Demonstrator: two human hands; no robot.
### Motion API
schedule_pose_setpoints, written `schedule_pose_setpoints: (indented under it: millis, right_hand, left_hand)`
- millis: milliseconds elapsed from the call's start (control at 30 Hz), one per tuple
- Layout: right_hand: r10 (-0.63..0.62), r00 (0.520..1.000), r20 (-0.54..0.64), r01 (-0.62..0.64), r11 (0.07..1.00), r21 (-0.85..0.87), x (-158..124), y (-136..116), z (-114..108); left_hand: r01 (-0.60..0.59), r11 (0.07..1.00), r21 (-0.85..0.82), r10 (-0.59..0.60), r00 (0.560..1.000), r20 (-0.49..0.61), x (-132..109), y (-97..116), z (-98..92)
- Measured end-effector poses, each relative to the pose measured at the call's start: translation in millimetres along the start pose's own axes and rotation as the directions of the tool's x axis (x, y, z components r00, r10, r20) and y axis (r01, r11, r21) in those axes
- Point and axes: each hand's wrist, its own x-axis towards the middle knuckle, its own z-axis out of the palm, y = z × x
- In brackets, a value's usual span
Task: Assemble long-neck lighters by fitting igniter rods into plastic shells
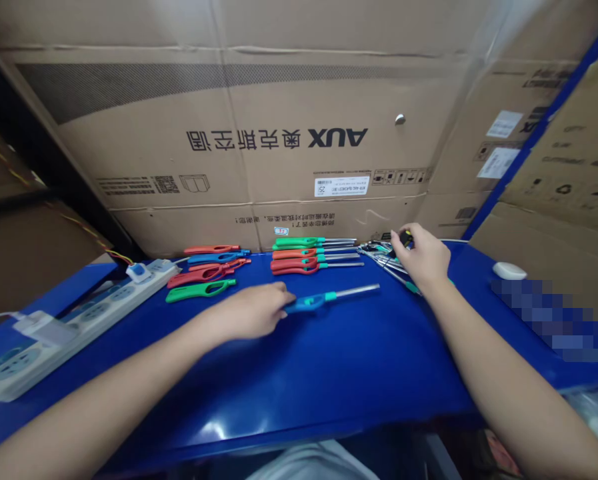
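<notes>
My left hand (256, 310) is closed on the handle end of a blue long-nosed lighter (311, 303), whose metal tube points right just above the blue table. My right hand (423, 257) is raised at the back right, its thumb and fingers closed round a small black and yellow thing (405, 239) whose kind I cannot make out. Beside and below that hand is a heap of metal tubes with teal collars (389, 263), partly hidden by it. Stacked lighters with green and red handles (295, 255) lie between my hands, farther back.
Loose red, blue and green handle shells (201, 290) lie at the left. A white power strip (99, 313) with plugs runs along the table's left side. Cardboard walls (273, 87) stand behind and at the right. A white rounded object (509, 271) sits at the right.
</notes>
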Motion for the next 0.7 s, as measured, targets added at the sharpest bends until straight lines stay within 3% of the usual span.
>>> schedule_pose_setpoints:
  millis: [133, 267, 433, 700]
  right_hand:
    - [0.028, 0.998, 0.056, -0.029, 1.000, 0.001, 3.2, 3.6, -3.1]
    - [-0.012, 0.997, 0.071, 0.009, 0.999, 0.039, 3.5, 8.3, -2.6]
    - [-0.055, 0.997, 0.062, 0.050, 0.995, 0.083, 2.6, 10.4, -1.4]
    - [-0.059, 0.997, 0.053, 0.052, 0.991, 0.124, 2.8, 11.5, -1.3]
  left_hand:
    - [0.041, 0.997, 0.072, -0.026, 0.981, -0.192, 32.8, -40.2, -18.3]
    - [0.049, 0.992, 0.115, -0.012, 0.953, -0.304, 68.2, -69.0, -13.2]
    - [0.054, 0.988, 0.141, 0.005, 0.923, -0.384, 96.7, -84.8, 5.1]
    - [0.019, 0.991, 0.136, 0.040, 0.907, -0.420, 112.9, -94.7, 13.2]
